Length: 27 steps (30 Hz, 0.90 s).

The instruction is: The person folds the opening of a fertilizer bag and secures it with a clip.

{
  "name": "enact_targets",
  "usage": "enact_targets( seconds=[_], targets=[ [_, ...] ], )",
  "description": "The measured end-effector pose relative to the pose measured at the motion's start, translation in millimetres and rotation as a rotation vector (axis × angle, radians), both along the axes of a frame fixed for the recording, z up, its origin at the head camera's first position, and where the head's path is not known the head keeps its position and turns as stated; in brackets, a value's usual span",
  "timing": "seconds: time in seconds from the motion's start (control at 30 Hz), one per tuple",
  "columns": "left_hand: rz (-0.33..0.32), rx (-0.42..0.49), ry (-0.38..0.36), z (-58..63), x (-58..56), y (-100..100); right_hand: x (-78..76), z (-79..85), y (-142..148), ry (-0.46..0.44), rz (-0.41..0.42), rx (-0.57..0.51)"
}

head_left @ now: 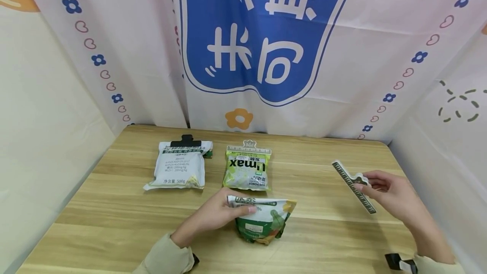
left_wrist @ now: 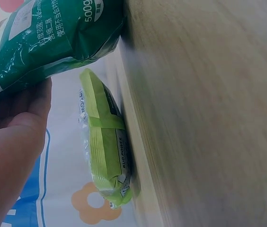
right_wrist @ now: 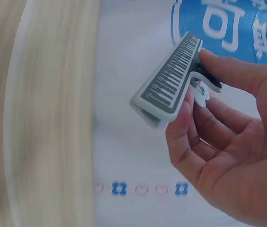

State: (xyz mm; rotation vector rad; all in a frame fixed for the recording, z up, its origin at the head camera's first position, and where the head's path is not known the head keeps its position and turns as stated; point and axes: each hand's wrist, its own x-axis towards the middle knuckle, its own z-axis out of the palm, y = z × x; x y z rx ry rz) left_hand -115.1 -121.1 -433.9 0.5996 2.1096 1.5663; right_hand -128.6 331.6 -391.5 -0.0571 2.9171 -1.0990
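Observation:
My left hand (head_left: 224, 210) grips a green and white bag (head_left: 262, 221) by its upper left part, thumb across the front. In the left wrist view the same bag (left_wrist: 53, 42) shows its green side with "500g" printed on it. Off to the right, my right hand (head_left: 392, 193) pinches a long bag clip (head_left: 354, 187) by its handle. The clip (right_wrist: 171, 78) has a white rim and a piano-key pattern along its bar, seen close up in the right wrist view. Nothing is between the clip's bars.
Behind the held bag lies a lime-green bag (head_left: 247, 170) with a piano-key clip (head_left: 249, 147) along its top. To its left is a white bag (head_left: 179, 166) under a black clip (head_left: 186, 141). A printed cloth (head_left: 361, 54) hangs at the back of the wooden table (head_left: 125, 219).

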Motion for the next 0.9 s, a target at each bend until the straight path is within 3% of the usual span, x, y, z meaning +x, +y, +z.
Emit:
enact_targets(
  seconds=[0.1, 0.3, 0.53, 0.9],
  targets=[
    [-0.001, 0.003, -0.002, 0.0, -0.2, 0, 2.9, 6.6, -14, 0.036, 0.015, -0.036],
    [-0.004, 0.014, 0.000, -0.3, 0.0, 1, 7.2, 15.6, -34, 0.016, 0.058, -0.136],
    [-0.002, 0.013, -0.007, -1.5, 0.2, 1, 12.8, 21.1, -51, 0.052, 0.162, -0.213],
    [-0.003, 0.004, 0.006, -2.9, -0.6, 1, 20.9, 27.5, -81, 0.202, 0.286, -0.322]
  ],
)
